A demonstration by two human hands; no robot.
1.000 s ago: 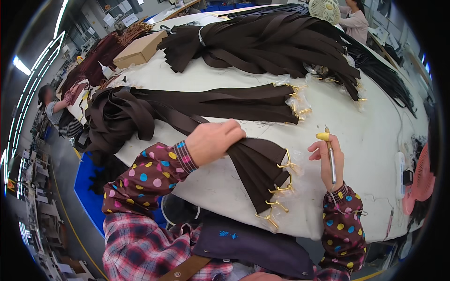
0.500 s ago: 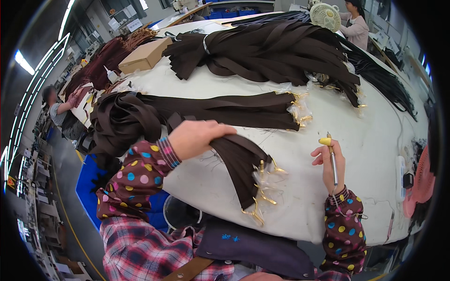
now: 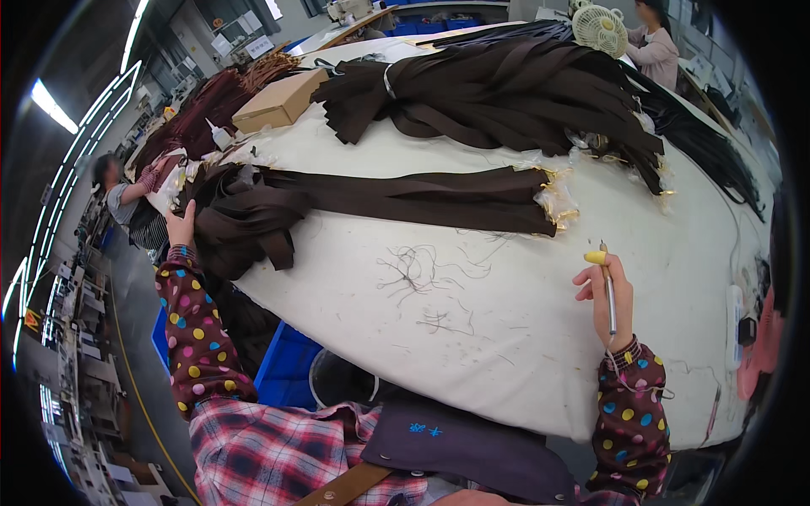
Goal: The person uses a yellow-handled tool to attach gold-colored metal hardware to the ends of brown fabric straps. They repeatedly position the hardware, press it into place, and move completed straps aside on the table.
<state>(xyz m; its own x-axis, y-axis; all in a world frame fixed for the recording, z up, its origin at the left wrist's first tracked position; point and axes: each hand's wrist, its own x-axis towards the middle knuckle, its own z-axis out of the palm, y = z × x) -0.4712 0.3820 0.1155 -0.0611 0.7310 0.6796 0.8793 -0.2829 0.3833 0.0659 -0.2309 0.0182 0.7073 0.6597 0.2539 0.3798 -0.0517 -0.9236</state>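
Note:
At the left edge of a heap of dark brown flat straps (image 3: 253, 211), my left hand (image 3: 180, 226) is closed round part of the heap; some fingers are hidden. From the heap, a flat row of the straps (image 3: 422, 198) runs right and ends in gold-coloured metal hooks (image 3: 557, 207) wrapped in clear plastic. Over the right side of the table, my right hand (image 3: 614, 295) grips a slim metal pen-shaped tool (image 3: 609, 297) with a thin tip and a cord. A yellow finger cover (image 3: 595, 257) sits on one finger.
Loose dark threads (image 3: 413, 274) lie on the white-covered table (image 3: 523, 337). A larger tied bundle of brown straps (image 3: 489, 97), a cardboard box (image 3: 280, 99) and a fan (image 3: 600, 29) stand farther back. Blue bins (image 3: 287, 367) are below the near edge. Two people work beyond.
My left hand has moved left from the near bundle of straps to the heap's edge. That bundle with its hooks is gone from the table's middle, uncovering threads. My right hand keeps the tool.

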